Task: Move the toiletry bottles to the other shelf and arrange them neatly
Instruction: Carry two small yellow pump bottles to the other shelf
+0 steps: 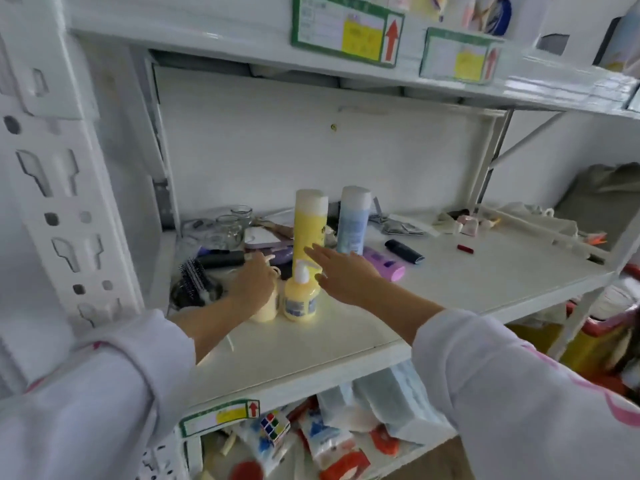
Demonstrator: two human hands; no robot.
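Note:
On the white middle shelf a tall yellow bottle and a tall pale blue bottle stand upright side by side. In front of them stands a small yellow pump bottle. A cream bottle is next to it, and my left hand is closed around its top. My right hand hovers open with fingers spread, just right of the pump bottle and in front of the tall yellow one. A purple bottle lies on its side behind my right hand.
A black hairbrush, glass jars, a black tube, a red lipstick and small clutter lie on the shelf. The upper shelf carries labelled boxes. Below are packets and a puzzle cube.

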